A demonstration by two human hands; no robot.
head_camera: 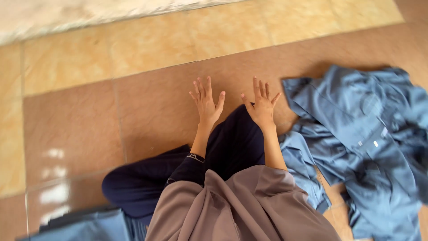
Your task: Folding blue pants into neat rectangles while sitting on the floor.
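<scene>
You sat on the tiled floor point(147, 102) with both hands stretched out in front of you, palms down and fingers spread wide, each grip fully open and holding nothing. Your left hand point(207, 103) hovered over the reddish-brown tile, and your right hand point(262, 106) was just beside it, above your knee in dark navy trousers point(232, 143). Nearest your right hand lay a crumpled heap of blue shirts point(361, 134), soft woven cloth with collars, seams and at least one small pale button showing; the heap spread over the floor to your right, and one fold of it touched your right forearm. How many shirts made up the heap could not be counted. A second, flatter stack of blue cloth point(89, 225) lay at the lower left edge, near your left leg. A loose mauve garment point(240, 209) draped over your chest and lap. The floor tiles were smooth and glossy, in two tones, sandy yellow farther off and brown close by.
</scene>
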